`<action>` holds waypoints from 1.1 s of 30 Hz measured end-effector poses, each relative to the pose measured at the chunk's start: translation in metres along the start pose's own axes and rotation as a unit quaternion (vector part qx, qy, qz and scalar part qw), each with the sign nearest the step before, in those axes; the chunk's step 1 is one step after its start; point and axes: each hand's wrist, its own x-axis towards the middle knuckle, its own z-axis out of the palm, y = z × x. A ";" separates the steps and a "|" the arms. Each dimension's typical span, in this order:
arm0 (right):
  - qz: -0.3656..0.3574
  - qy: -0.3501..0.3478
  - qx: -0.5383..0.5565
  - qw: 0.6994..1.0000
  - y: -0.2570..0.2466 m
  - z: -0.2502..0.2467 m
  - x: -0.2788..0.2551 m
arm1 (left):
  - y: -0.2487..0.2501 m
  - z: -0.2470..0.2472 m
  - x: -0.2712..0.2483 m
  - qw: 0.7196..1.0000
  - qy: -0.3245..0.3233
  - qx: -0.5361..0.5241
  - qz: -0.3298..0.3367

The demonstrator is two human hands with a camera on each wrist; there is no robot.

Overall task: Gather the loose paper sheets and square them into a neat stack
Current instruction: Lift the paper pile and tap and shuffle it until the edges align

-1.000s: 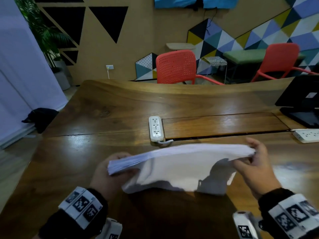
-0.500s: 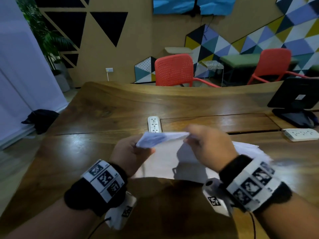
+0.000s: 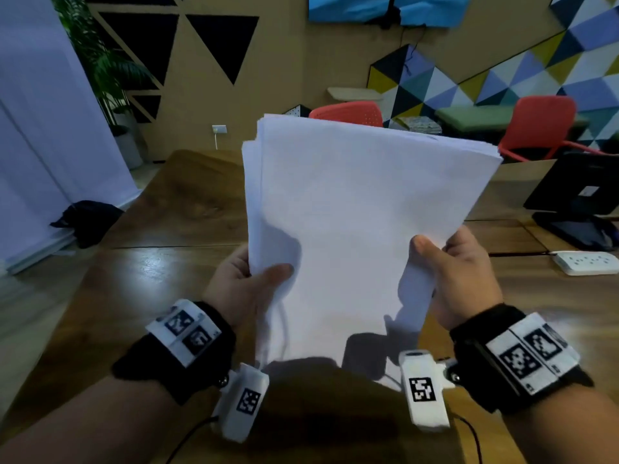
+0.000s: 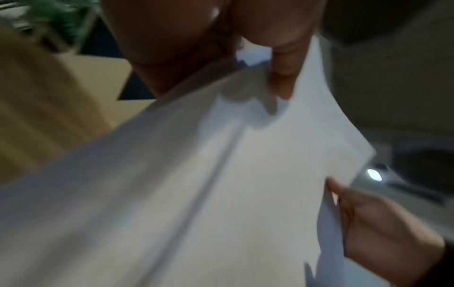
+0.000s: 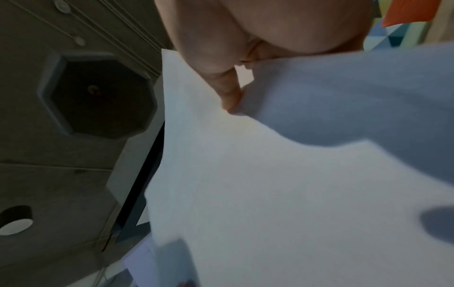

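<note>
A stack of white paper sheets (image 3: pixel 351 212) stands upright in front of me above the wooden table (image 3: pixel 140 289). My left hand (image 3: pixel 248 283) grips its lower left edge, thumb on the front. On the lower right edge my right hand (image 3: pixel 452 272) holds the stack the same way. The top left edges of the sheets are slightly uneven. In the left wrist view the paper (image 4: pixel 196 194) fills the frame under my thumb, and the right hand (image 4: pixel 383 229) shows at its far edge. The right wrist view shows the paper (image 5: pixel 270 184) pinched by my thumb.
A white power strip (image 3: pixel 586 262) lies on the table at the right, next to a black monitor stand (image 3: pixel 579 209). Red chairs (image 3: pixel 539 125) stand beyond the far table edge. A dark bundle (image 3: pixel 87 222) lies on the floor at the left.
The stack was held flat and low between both hands; it has been turned and raised upright, with each hand now on a lower side edge.
</note>
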 end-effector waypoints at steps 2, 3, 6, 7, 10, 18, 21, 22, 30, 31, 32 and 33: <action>-0.027 0.011 0.022 0.999 0.005 -0.002 -0.007 | -0.004 0.004 -0.005 0.999 0.024 0.025 0.033; -0.040 0.022 0.035 0.998 0.006 -0.003 -0.009 | -0.004 0.006 -0.007 0.998 0.028 0.023 0.047; -0.058 0.009 0.077 0.995 0.008 -0.007 -0.019 | -0.003 0.010 -0.011 0.994 0.021 0.060 0.092; -0.056 0.002 0.079 0.995 0.010 -0.007 -0.023 | -0.005 0.009 -0.011 0.992 0.024 0.077 0.100; -0.029 -0.005 0.061 0.998 0.017 -0.008 -0.027 | -0.012 0.004 -0.011 0.992 0.047 0.099 0.070; -0.028 -0.003 0.073 0.997 0.015 -0.016 -0.015 | 0.017 0.006 -0.006 0.984 0.100 -0.140 0.031; -0.025 -0.039 0.077 0.996 0.010 -0.015 -0.013 | 0.025 0.013 -0.002 0.986 0.093 -0.118 0.069; -0.027 -0.047 0.076 0.996 0.008 -0.014 -0.012 | 0.026 0.015 -0.001 0.987 0.095 -0.103 0.082; -0.044 -0.040 0.058 0.997 0.000 -0.015 -0.009 | 0.019 0.020 0.007 0.984 0.141 -0.041 0.105; -0.046 -0.040 0.056 0.997 0.000 -0.015 -0.009 | 0.018 0.020 0.006 0.984 0.137 -0.048 0.103; -0.046 -0.038 0.056 0.997 -0.001 -0.014 -0.010 | 0.018 0.020 0.005 0.984 0.135 -0.056 0.104; -0.049 -0.037 0.055 0.997 0.000 -0.014 -0.010 | 0.019 0.020 0.003 0.983 0.133 -0.063 0.107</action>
